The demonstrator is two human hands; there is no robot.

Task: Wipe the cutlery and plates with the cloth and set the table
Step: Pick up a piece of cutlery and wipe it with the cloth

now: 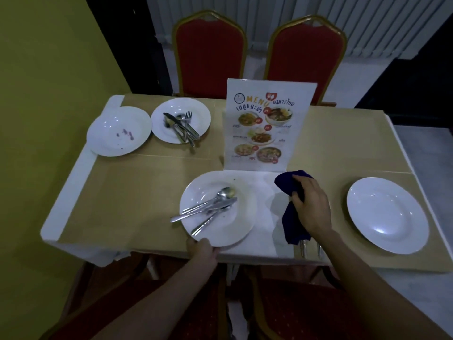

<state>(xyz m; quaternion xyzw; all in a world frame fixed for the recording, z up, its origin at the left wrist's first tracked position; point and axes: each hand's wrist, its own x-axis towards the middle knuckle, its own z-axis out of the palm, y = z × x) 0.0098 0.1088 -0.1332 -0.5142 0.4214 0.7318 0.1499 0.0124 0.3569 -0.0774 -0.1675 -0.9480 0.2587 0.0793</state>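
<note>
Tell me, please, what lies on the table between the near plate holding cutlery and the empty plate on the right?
In the head view, the right hand gripping the blue cloth lies between the near plate and the empty plate.

The blue cloth (pixel 293 218) hides all but the handle ends of two utensils (pixel 311 249).
</note>
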